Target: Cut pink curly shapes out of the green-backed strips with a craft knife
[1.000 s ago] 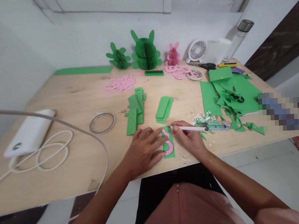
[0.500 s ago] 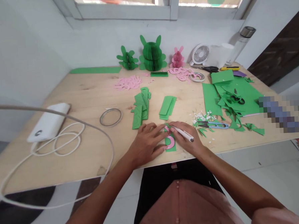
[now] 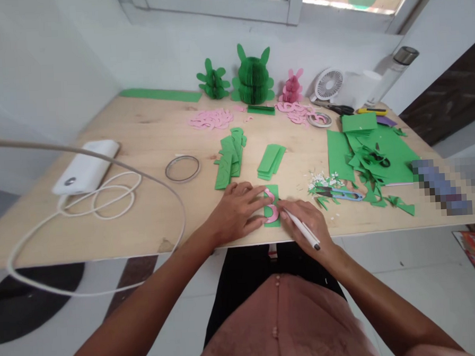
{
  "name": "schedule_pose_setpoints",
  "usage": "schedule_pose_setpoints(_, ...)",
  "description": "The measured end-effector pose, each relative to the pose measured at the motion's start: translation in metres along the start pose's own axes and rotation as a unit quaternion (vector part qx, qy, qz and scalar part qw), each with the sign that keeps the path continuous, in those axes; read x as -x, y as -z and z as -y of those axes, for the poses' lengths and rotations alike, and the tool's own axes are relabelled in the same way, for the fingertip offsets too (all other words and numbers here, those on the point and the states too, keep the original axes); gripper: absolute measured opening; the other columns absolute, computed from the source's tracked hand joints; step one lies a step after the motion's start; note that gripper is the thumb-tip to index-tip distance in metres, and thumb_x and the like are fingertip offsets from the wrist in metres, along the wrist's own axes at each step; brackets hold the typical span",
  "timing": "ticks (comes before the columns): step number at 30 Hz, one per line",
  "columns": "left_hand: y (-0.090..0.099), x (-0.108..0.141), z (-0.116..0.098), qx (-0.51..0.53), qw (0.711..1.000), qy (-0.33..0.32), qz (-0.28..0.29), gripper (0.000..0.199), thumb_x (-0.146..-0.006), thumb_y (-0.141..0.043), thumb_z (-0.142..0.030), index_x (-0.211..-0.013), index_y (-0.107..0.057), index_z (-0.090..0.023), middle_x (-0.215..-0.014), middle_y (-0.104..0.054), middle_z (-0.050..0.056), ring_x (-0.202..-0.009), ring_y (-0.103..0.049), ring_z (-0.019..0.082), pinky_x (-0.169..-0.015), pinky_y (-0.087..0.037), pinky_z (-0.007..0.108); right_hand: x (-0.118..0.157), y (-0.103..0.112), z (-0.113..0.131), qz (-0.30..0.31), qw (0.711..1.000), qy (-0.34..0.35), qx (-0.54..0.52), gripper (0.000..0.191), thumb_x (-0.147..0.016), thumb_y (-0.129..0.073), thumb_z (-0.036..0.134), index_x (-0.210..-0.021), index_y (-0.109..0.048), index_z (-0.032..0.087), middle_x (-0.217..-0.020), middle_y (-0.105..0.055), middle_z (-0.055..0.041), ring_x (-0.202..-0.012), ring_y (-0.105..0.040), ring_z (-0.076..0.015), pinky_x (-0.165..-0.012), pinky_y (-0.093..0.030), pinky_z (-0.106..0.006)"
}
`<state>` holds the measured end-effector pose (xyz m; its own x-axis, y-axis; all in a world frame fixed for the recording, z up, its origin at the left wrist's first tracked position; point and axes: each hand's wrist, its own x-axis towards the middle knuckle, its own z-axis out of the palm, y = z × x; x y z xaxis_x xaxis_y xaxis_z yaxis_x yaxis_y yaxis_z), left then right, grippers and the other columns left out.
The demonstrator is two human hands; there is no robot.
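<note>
A pink curved paper cutout (image 3: 273, 214) lies on a small green paper strip (image 3: 274, 189) near the table's front edge. My left hand (image 3: 237, 210) rests flat with fingers spread, its fingertips pressing on the cutout's left side. In my right hand (image 3: 306, 220) is a white pen (image 3: 303, 227), gripped with its tip at the strip's right edge, beside the cutout. Beyond my hands lie a stack of plain green strips (image 3: 270, 161) and, to its left, green strips with drawn outlines (image 3: 229, 160).
Blue-handled thread snips (image 3: 344, 194) lie by white scraps on the right, near green paper offcuts (image 3: 370, 176). A tape roll (image 3: 182, 168) and a white power bank (image 3: 88, 167) with a looping cable sit left. Paper rabbit figures (image 3: 252, 76) stand along the wall.
My right hand with the pen has moved from the upper part of the cutout down along its right side. My left hand still presses on it. The camera view has shifted.
</note>
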<state>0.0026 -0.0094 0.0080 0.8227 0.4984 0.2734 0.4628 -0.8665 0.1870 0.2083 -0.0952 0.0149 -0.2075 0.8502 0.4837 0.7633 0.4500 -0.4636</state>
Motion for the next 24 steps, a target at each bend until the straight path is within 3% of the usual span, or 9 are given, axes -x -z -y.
schedule_pose_setpoints(3, 0.000, 0.000, 0.000, 0.002, 1.000, 0.004, 0.001, 0.041, -0.091, -0.052, -0.040, -0.130, -0.057, -0.030, -0.141, -0.053, 0.004, -0.117, -0.045, 0.030, -0.098, -0.031, 0.049, 0.005, 0.000, 0.002, -0.019, 0.999, 0.043, 0.021, 0.022, -0.097, -0.049, 0.019, -0.113, -0.063, 0.017, -0.100, -0.074, -0.0090, -0.087, -0.068, -0.0194, -0.075, -0.049, -0.033)
schedule_pose_setpoints(6, -0.001, 0.000, 0.000, 0.008, 1.000, 0.002, -0.002, 0.039, -0.091, -0.052, -0.041, -0.128, -0.059, -0.030, -0.140, -0.053, 0.004, -0.117, -0.046, 0.030, -0.098, -0.031, 0.048, 0.008, -0.002, 0.002, 0.000, 0.996, 0.070, 0.052, 0.021, -0.097, -0.050, 0.017, -0.113, -0.063, 0.015, -0.097, -0.074, -0.0099, -0.085, -0.067, -0.0197, -0.073, -0.046, -0.033)
schedule_pose_setpoints(24, 0.000, 0.000, 0.001, 0.013, 1.000, 0.001, -0.002, 0.037, -0.092, -0.051, -0.032, -0.128, -0.058, -0.032, -0.140, -0.053, 0.003, -0.116, -0.046, 0.027, -0.099, -0.031, 0.046, 0.021, -0.011, -0.003, -0.004, 0.989, 0.092, 0.117, 0.026, -0.097, -0.048, 0.022, -0.113, -0.067, 0.015, -0.094, -0.072, -0.0113, -0.088, -0.064, -0.0218, -0.077, -0.046, -0.035)
